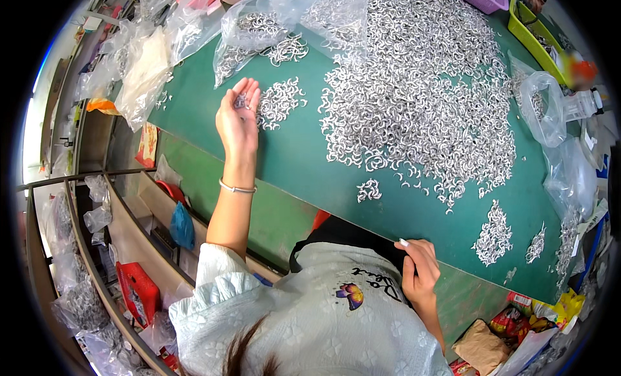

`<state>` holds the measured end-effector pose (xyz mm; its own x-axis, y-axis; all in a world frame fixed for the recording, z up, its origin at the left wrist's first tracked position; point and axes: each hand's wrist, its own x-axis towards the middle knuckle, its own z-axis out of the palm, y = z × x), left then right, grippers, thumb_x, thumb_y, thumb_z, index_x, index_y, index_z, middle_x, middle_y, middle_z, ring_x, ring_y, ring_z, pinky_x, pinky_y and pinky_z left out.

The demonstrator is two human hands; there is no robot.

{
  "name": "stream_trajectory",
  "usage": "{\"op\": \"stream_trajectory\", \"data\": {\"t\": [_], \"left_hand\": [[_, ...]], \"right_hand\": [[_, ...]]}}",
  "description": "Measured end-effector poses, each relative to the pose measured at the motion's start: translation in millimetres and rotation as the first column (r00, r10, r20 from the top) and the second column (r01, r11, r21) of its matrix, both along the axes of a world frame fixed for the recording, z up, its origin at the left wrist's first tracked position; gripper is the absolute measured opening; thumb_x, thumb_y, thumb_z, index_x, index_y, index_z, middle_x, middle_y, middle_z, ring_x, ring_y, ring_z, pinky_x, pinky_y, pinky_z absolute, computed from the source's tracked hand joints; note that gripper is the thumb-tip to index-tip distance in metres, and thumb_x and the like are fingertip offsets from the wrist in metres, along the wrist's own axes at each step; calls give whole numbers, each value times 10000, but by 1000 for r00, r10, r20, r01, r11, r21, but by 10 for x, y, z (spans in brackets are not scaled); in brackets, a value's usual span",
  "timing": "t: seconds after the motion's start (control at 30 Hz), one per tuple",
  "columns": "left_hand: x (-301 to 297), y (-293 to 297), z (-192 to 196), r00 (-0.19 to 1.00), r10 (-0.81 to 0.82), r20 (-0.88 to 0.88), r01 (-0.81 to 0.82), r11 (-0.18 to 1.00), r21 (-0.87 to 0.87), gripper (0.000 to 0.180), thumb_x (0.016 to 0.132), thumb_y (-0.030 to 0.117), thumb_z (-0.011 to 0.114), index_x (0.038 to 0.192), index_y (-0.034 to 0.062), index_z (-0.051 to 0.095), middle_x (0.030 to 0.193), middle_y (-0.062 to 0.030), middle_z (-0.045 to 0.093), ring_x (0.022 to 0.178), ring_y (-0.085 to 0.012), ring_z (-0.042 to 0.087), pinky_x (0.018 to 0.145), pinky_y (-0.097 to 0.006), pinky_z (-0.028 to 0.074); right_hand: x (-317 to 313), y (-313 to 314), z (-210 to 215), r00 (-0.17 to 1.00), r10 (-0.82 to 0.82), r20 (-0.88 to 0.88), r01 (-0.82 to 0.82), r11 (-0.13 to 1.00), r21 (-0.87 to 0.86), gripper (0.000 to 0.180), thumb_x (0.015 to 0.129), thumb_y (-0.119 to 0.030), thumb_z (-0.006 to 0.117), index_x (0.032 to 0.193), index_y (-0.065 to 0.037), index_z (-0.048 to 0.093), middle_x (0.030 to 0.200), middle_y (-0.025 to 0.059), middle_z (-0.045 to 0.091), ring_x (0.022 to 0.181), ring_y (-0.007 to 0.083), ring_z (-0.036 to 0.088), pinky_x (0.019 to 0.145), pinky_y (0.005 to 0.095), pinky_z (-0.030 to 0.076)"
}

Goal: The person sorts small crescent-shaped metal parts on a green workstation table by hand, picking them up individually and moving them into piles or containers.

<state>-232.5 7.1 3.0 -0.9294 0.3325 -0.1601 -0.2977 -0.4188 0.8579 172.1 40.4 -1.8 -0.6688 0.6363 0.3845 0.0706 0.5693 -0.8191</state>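
From my remote seat, the step in hand looks like handling small parts by the palmful; the next move calls for a level palm. My left hand (240,120) lies open, palm up, cradling small greyish pieces (240,102) beside a loose heap of silvery, metallic-looking crescents (280,104), toward the left corner of the smooth green table (291,157). My right hand (422,267) curls at the near edge; whether it grips anything, I can't tell. A broad, glinting crescent spread (420,85) reaches toward the far edge.
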Motion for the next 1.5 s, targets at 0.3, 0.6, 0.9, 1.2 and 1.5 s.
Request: {"op": "stream_trajectory", "data": {"t": [0.3,0.6,0.9,1.2,1.5], "left_hand": [[41,-39,-111,795,-354,-493,20,827,-563,297,995,53,508,1259,-59,587,1121,-134,720,1054,-182,667,985,-315,468],[961,-203,169,328,-533,-780,-110,798,-592,246,858,-82,586,1076,-15,678,1049,-162,704,989,-278,681,893,-353,511],[2082,-327,-75,273,-787,-553,234,612,-755,445,845,-169,497,1276,-63,529,1382,-214,493,1327,-384,455,1104,-434,363],[2470,-232,-144,107,-823,-558,295,562,-772,518,759,-168,514,1273,-106,509,1373,-234,472,1311,-432,443,1088,-471,386],[2978,69,-207,-65,-799,-598,423,521,-741,447,816,-43,546,1257,-104,513,1378,-231,463,1336,-404,434,1079,-445,412]], "right_hand": [[-34,17,34,999,-20,32,19,1000,10,222,790,116,609,1000,77,668,863,173,669,774,320,646,704,407,482],[17,39,38,995,-71,64,69,997,23,196,836,133,537,984,77,653,872,162,699,776,307,647,735,402,487],[-23,53,34,974,-224,-20,225,974,36,214,825,150,568,1007,75,651,866,156,693,771,297,648,714,375,477],[110,68,15,940,-339,23,340,940,-33,224,915,89,512,1111,59,615,947,172,699,888,279,639,806,369,494],[181,36,-112,828,-553,-87,514,813,-273,308,968,-7,500,1264,74,526,1195,211,623,1098,270,577,942,370,454]]}}
